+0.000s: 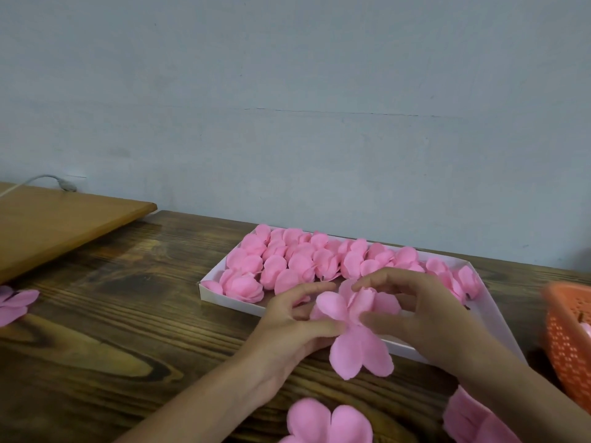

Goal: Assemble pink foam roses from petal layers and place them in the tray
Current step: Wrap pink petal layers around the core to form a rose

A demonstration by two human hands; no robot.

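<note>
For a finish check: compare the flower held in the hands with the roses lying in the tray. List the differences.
1. The held flower has lower petals spread loose and hanging; the tray roses have petals cupped into rounded heads.
2. The held flower is pinched between the left hand and right hand; the tray roses lie packed side by side in the white tray, untouched.
Both are the same pink.
</note>
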